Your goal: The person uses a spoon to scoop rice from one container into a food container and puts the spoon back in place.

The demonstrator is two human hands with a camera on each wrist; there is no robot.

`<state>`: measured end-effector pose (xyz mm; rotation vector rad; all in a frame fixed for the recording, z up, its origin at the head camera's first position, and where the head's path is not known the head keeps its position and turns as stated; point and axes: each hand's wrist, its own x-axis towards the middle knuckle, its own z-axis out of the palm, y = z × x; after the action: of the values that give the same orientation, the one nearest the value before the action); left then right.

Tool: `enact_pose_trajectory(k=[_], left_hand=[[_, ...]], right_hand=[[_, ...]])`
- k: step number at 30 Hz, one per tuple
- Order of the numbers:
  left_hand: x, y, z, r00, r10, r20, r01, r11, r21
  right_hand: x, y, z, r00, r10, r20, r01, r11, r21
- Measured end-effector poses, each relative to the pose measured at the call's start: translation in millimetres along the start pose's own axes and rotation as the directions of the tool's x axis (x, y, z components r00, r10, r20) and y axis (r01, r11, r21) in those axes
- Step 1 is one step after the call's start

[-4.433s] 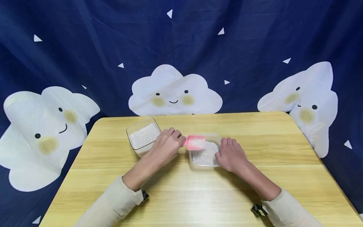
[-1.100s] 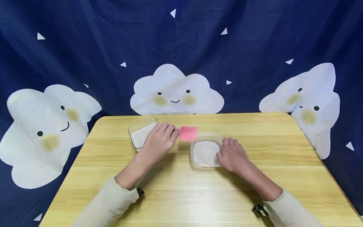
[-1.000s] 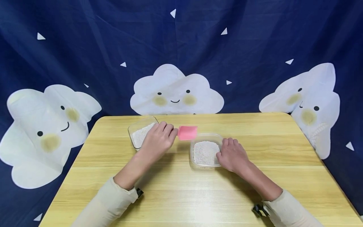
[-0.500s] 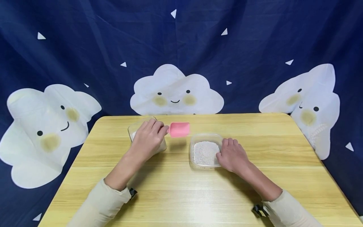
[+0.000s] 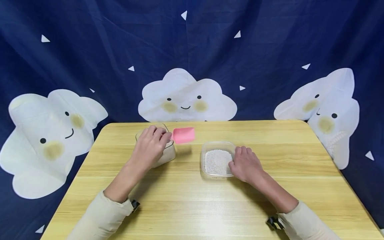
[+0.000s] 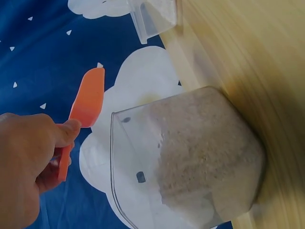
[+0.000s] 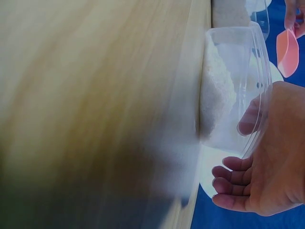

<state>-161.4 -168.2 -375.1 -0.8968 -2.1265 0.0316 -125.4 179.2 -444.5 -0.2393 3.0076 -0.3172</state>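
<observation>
My left hand (image 5: 149, 145) pinches the handle of a pink scoop (image 5: 184, 135), held above the taller clear container (image 5: 166, 155) on the left. In the left wrist view the scoop (image 6: 89, 95) stands clear of that container's rim, and white rice-like grains fill its lower part. From the head, the hand covers most of its opening. To the right sits a low clear plastic box (image 5: 202, 163) with a heap of similar white grains (image 5: 218, 160). My right hand (image 5: 247, 164) grips its right rim, the thumb inside and the fingers outside, as the right wrist view shows.
Both containers stand on a light wooden table (image 5: 192, 206), a gap of bare wood between them. A dark blue curtain (image 5: 207, 40) with smiling clouds hangs right behind the far edge.
The scoop, full of grains over the plastic box earlier, has been emptied there and carried left to the taller container by my left hand. My right hand keeps its hold on the box.
</observation>
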Motion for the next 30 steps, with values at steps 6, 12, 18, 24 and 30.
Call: enact_pose_trajectory(k=[6,12,18,24,30], left_hand=[[-4.6,-3.2,-2.3,1.000,-0.011,0.027,0.010,1.000,0.010],[-10.1,-6.9,-4.2,0.999,-0.019,0.041,0.017,0.999,0.030],[-13.8,-12.9,-5.8,0.999,-0.031,0.037,0.030,0.999,0.027],[-17.6,-20.1,-7.6,0.999,-0.031,0.015,0.031,0.999,0.027],[-23.0,-27.4,-13.9,0.997,-0.060,0.054,0.058,0.998,0.027]], right_hand=[[0.8,0.6,0.6,1.000,-0.008,-0.012,0.008,1.000,-0.009],[1.6,0.2,0.5,1.000,-0.014,-0.013,0.014,1.000,-0.010],[0.9,0.2,-0.2,1.000,-0.015,-0.009,0.015,1.000,-0.014],[0.6,0.6,0.2,1.000,-0.018,-0.016,0.018,1.000,-0.017],[0.7,1.2,-0.1,1.000,-0.019,-0.012,0.019,1.000,-0.018]])
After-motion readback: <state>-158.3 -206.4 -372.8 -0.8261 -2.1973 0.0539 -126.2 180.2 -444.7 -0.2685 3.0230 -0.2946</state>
